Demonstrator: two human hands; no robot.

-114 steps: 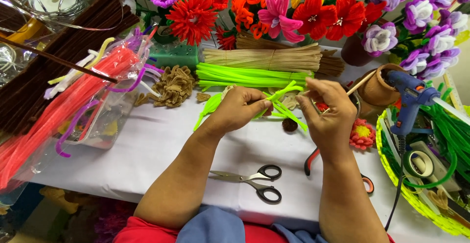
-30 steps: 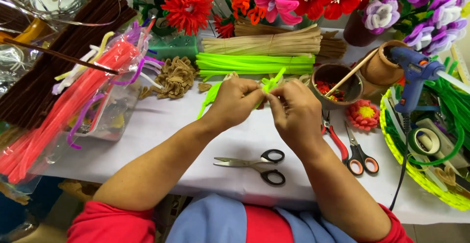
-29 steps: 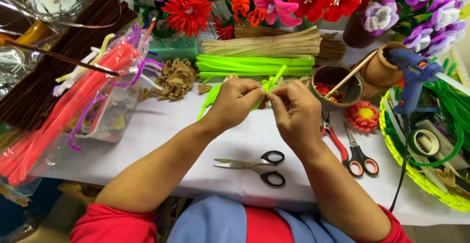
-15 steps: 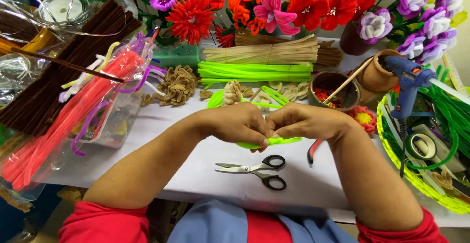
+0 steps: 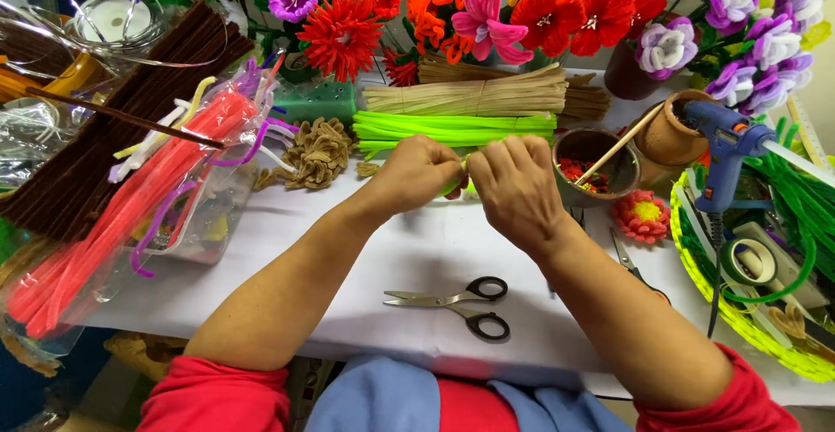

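My left hand (image 5: pixel 419 174) and my right hand (image 5: pixel 515 186) meet above the middle of the white table (image 5: pixel 330 275). Both pinch a small bent piece of bright green pipe cleaner (image 5: pixel 464 187), mostly hidden between the fingers. Just behind the hands lies a bundle of green pipe cleaners (image 5: pixel 457 127), and behind that a tan bundle (image 5: pixel 465 97). Black-handled scissors (image 5: pixel 461 300) lie shut on the table in front of my hands.
Red and pink pipe cleaners (image 5: pixel 130 197) sit in a clear bag at left, beside brown ones (image 5: pixel 113 127). Pipe-cleaner flowers (image 5: pixel 487 6) line the back. A brown bowl (image 5: pixel 598 155), clay pot (image 5: pixel 668 136), blue glue gun (image 5: pixel 726 149) and yellow-green basket (image 5: pixel 739 328) stand at right.
My hands rose away from me toward the green bundle and closed tighter together; the green piece, which showed between them before, is now nearly hidden. The scissors stayed where they were.
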